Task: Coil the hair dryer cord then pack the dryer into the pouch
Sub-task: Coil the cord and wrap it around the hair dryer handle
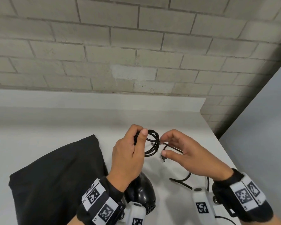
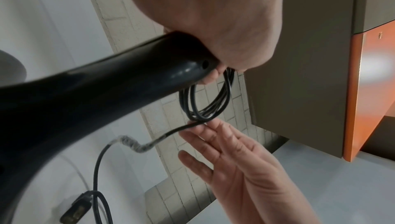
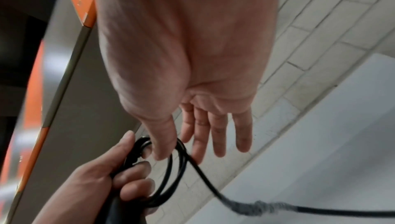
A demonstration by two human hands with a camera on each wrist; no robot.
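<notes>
The black hair dryer (image 1: 141, 190) is held just above the white table (image 1: 63, 124), its handle (image 2: 128, 84) rising into my left hand (image 1: 133, 143). That hand grips the handle end together with a small coil of black cord (image 1: 152, 143). My right hand (image 1: 162, 146) is just right of the coil and pinches the cord (image 3: 192, 161) between thumb and index finger, the other fingers spread. From there the loose cord (image 3: 320, 210) trails down to the table, where the plug (image 2: 74, 210) lies. The black pouch (image 1: 55, 176) lies flat to the left.
A brick wall (image 1: 136, 54) stands behind the table. The table's right edge (image 1: 217, 143) runs diagonally close to my right hand. A loop of slack cord (image 1: 182, 180) lies on the table below my right hand.
</notes>
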